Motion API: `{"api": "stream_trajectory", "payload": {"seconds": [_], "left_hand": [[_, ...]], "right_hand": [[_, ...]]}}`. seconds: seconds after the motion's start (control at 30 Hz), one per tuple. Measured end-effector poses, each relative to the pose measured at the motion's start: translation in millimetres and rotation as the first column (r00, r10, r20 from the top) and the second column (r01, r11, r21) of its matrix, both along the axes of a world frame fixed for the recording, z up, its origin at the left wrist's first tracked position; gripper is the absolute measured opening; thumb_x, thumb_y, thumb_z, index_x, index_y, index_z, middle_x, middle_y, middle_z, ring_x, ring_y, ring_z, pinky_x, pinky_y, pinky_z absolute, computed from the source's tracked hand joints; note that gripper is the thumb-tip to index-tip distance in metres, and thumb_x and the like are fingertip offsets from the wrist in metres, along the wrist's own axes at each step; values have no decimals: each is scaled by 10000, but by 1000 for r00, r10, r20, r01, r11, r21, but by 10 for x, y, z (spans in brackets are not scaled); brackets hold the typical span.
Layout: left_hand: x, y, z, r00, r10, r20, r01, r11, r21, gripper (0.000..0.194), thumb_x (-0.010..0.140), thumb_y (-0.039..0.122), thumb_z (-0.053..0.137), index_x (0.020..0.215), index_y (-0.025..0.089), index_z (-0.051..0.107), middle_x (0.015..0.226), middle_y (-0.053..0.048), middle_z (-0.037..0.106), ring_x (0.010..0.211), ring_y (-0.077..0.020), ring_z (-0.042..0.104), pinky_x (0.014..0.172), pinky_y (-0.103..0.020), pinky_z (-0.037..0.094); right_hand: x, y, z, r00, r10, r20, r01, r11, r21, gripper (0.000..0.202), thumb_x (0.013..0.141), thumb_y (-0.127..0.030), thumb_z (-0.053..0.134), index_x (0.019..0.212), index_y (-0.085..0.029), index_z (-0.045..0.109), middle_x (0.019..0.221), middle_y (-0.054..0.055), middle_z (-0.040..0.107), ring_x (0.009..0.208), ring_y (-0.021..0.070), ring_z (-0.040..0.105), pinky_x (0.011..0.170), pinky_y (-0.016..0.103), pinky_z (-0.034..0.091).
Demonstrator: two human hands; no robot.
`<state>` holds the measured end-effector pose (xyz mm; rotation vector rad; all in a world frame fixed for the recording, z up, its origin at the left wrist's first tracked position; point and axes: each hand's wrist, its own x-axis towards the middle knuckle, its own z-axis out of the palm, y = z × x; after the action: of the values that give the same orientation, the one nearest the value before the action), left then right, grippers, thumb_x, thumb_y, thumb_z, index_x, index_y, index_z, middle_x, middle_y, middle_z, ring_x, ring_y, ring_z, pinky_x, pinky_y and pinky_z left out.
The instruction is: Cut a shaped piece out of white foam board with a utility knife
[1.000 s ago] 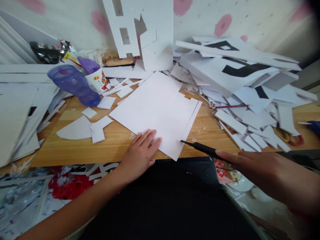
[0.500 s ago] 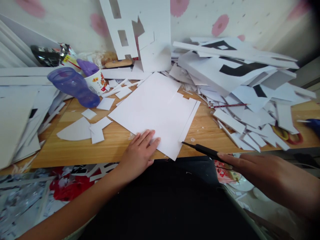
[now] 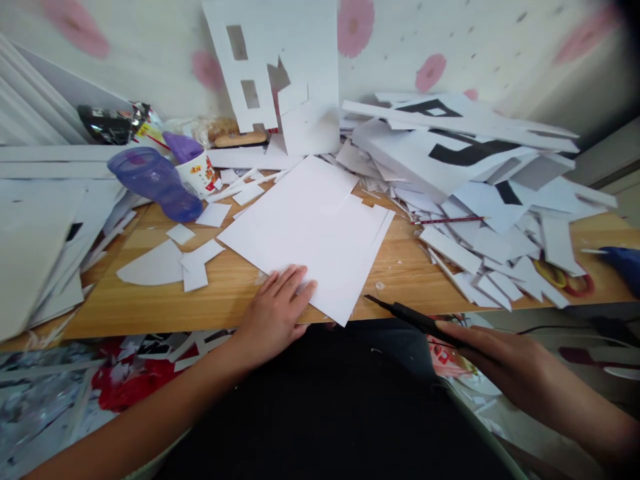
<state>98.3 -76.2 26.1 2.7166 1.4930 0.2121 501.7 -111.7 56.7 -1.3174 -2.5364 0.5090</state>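
A white sheet [image 3: 295, 230] lies cornerwise on the worktop [image 3: 225, 300], its near corner at the front edge. From afar, I have the left hand [image 3: 276, 307] flat on it, gripping nothing, and the right hand [image 3: 510, 357] wrapped around a black tool [image 3: 417, 321]. The tool slants lengthwise toward the sheet, which lies just left of its tip. White offcuts [image 3: 453, 250] crowd the worktop's right end.

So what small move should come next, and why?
Probably ease the black tool left to the white sheet: the right hand holds it with its tip just off the sheet's right edge, while the left hand rests on the sheet.
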Motion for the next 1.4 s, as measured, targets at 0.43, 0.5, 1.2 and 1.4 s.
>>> {"api": "stream_trajectory", "payload": {"seconds": [0.43,0.5,1.2,1.4], "left_hand": [[-185,14,92,991,-41,128,26,993,119,564,848,471,652,1288,137,535,1394,-169,542,1363,-339,413,1110,-540,367],[-155,22,73,996,-74,59,72,997,34,788,759,557,721,1366,124,466,1480,-195,450,1417,-376,322,1129,-572,324],[-110,8,-14,996,-76,45,79,994,-81,786,730,121,659,1449,168,345,1576,-150,317,1463,-373,215,1164,-564,257],[-118,4,4,997,-75,33,78,994,-78,782,724,126,659,1446,165,363,1568,-145,336,1455,-373,239,1157,-565,276]], "right_hand": [[-521,159,-187,868,-294,-399,232,953,-197,402,922,-302,572,1323,-277,589,1024,67,751,757,189,736,623,265,621],[-724,344,-74,927,-138,-347,124,990,-63,380,924,-262,573,1303,-280,605,1144,64,725,975,208,718,821,317,609],[-1161,948,200,983,140,-117,-136,990,46,389,961,-248,529,1347,-289,550,1054,38,739,855,180,721,688,270,583],[-1183,939,229,984,155,-84,-154,988,23,391,968,-228,500,1352,-291,537,1033,35,725,846,155,698,687,245,541]]}}
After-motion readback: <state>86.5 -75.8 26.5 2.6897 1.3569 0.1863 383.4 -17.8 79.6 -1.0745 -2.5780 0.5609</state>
